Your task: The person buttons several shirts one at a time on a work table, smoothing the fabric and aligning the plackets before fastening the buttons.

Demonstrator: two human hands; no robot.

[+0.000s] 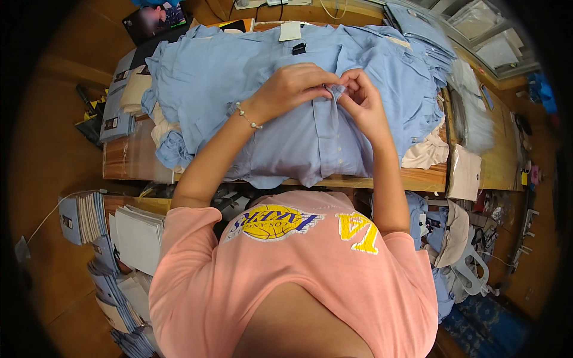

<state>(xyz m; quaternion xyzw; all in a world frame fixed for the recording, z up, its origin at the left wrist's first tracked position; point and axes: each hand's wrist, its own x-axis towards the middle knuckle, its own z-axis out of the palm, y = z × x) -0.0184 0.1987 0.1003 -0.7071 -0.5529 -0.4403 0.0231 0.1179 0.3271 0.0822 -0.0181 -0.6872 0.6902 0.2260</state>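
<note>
A light blue button-up shirt (277, 146) lies front side up before me, its lower part hanging over the table's near edge. My left hand (295, 86), with a beaded bracelet on the wrist, pinches the upper part of the shirt's front placket (326, 122). My right hand (363, 101) grips the same strip from the other side, fingers curled and thumb pressed in. A bit of cloth stands up between the two hands. Whether a button is between the fingertips is too small to tell. Small pale buttons run down the front below.
More blue shirts spread beneath on the wooden table (128, 158). Folded shirts (421, 33) are stacked at the far right, beside clear plastic bags (471, 113). A screen (156, 25) stands at the far left. White boards (138, 235) and folded garments sit at the near left.
</note>
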